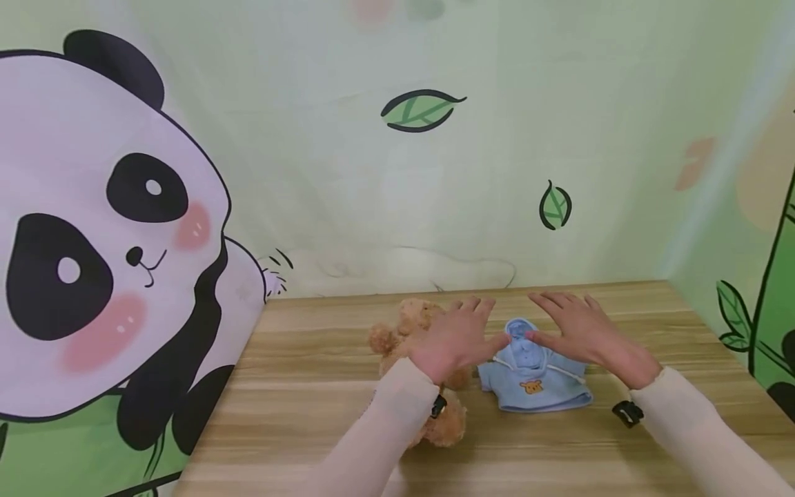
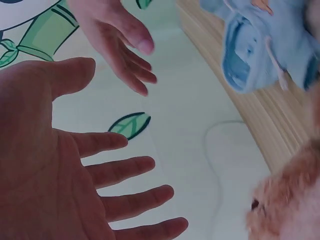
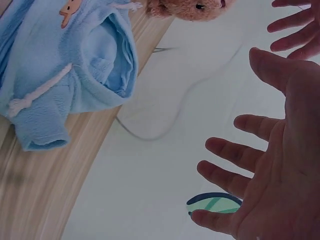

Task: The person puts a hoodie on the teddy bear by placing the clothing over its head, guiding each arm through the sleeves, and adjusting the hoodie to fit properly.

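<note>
A small light-blue hoodie (image 1: 540,386) with white drawstrings and a bear patch lies on the wooden table, its hood toward the back. To its left is a tan teddy bear (image 1: 448,421), partly covered in the head view by my left hand (image 1: 453,342) and sleeve. That hand is held above the bear with fingers spread, and the left wrist view shows its palm bare. My right hand (image 1: 580,328) hovers over the right side of the hoodie, fingers extended. Both wrist views show the hands apart from the hoodie (image 3: 45,65) and the bear (image 2: 290,200).
The wooden table (image 1: 298,386) meets a pale green printed backdrop (image 1: 323,172) along its back edge. A large printed panda (image 1: 74,207) fills the left side. Black wrist straps (image 1: 627,413) sit at both sleeve cuffs.
</note>
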Demonstrator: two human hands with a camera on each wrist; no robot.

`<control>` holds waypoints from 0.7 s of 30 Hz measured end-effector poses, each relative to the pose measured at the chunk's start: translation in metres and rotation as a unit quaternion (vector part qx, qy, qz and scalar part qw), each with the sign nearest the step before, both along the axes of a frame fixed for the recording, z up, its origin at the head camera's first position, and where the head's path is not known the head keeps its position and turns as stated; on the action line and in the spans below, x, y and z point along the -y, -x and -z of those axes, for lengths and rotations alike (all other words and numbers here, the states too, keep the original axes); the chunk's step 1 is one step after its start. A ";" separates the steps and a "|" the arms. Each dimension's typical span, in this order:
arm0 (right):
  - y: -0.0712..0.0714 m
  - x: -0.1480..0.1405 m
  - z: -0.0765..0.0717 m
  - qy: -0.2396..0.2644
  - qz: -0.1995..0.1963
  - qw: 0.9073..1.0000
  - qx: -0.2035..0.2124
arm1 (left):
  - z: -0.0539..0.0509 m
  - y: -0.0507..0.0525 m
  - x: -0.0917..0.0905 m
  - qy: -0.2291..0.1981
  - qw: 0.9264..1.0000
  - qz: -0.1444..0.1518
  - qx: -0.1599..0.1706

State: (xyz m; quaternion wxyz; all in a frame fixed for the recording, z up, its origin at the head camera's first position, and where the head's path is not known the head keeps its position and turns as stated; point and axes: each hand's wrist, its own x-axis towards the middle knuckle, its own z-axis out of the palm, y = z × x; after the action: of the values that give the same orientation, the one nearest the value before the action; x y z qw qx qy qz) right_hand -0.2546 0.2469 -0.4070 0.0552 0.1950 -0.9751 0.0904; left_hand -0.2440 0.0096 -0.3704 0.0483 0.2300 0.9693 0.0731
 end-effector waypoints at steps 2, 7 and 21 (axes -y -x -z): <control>0.000 -0.002 0.002 -0.002 0.001 1.000 -0.003 | 0.000 -0.002 -0.007 0.005 1.000 -0.002 -0.007; 0.002 -0.008 0.007 0.001 0.004 1.000 0.009 | 0.005 -0.004 -0.024 0.017 1.000 -0.018 -0.011; 0.004 -0.019 0.027 0.013 0.019 0.999 0.035 | 0.036 0.005 -0.050 0.033 0.998 -0.051 0.027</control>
State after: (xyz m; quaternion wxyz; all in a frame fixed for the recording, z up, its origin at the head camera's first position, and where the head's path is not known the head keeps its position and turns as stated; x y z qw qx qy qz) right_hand -0.2582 0.2658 -0.4336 0.0248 0.1727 -0.9787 0.1086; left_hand -0.2493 0.0599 -0.4067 0.0783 0.1766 0.9799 0.0492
